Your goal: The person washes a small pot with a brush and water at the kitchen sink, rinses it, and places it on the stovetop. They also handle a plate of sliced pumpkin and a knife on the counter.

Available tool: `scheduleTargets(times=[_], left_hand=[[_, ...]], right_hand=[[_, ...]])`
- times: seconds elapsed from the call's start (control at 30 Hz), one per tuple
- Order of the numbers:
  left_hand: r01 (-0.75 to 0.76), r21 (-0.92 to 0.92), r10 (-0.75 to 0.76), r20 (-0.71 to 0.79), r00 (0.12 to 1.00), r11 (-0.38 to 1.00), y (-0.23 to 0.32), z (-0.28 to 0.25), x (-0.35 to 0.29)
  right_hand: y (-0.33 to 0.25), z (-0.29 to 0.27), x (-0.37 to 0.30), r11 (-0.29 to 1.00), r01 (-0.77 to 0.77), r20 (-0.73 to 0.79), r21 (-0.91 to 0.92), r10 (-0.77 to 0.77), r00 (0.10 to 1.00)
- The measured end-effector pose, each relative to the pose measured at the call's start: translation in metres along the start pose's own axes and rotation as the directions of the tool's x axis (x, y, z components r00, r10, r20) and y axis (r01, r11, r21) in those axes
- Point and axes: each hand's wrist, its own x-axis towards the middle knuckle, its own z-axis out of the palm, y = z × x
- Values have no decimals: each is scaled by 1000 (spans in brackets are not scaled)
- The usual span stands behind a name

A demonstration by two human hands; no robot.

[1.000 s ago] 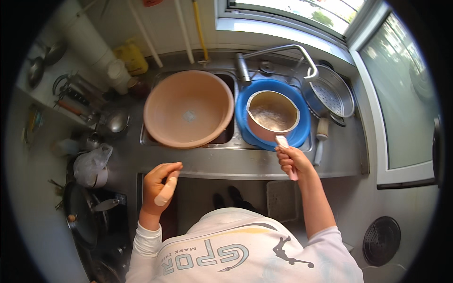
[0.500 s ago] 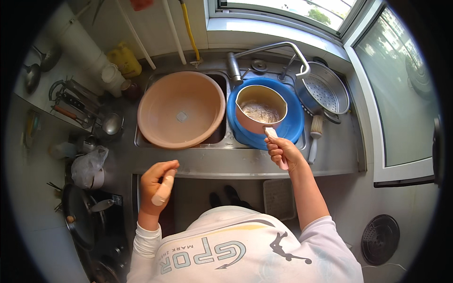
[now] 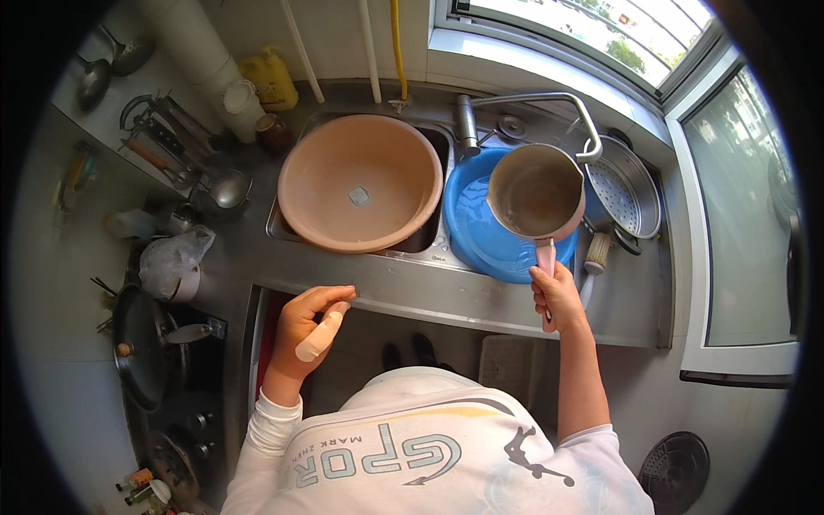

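Note:
My right hand (image 3: 558, 299) is closed around the pink handle of a small saucepan (image 3: 534, 184) with a pouring lip. The pan is held over a blue plastic basin (image 3: 512, 276), hiding part of it; clear water shows in the basin. What lies in the pan's brownish inside is hard to make out. Close by its right rim hangs the spout end of a metal faucet (image 3: 549, 97). My left hand (image 3: 311, 330), a bandage on its thumb, hovers before the counter edge with fingers loosely stretched and nothing in it. A large orange-tan basin (image 3: 292, 172) rests over the left sink bowl.
Right of the blue basin are a steamer pot (image 3: 631, 184) and a brush (image 3: 596, 257) with a pale handle. Ladles and other utensils (image 3: 227, 189) crowd the left, near a bagged pot (image 3: 176, 266) and a lidded black pan (image 3: 142, 348). The window sash (image 3: 738, 215) juts in on the right.
The saucepan has moved rightward relative to the blue basin, uncovering the basin's left side and its water. The frothy liquid seen in the pan earlier no longer shows. The whole view has shifted slightly.

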Motion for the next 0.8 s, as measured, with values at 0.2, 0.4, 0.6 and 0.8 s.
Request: scheduleTargets(times=[0.2,0.4,0.6,0.8], left_hand=[[-46,37,47,-16,999,998,-12,10,-9],[-87,38,87,-8,996,995,0,25,-1],[-95,125,97,-8,995,988,7,27,-9],[-232,234,243,-20,970,944,-7,36,-16]], right_hand=[[11,-33,19,659,306,-179,-688,-562,808],[-8,-70,13,316,104,-173,-943,-734,657],[-47,-104,16,126,27,-107,-992,-923,370],[-44,-185,68,-60,77,75,-995,-976,205]])
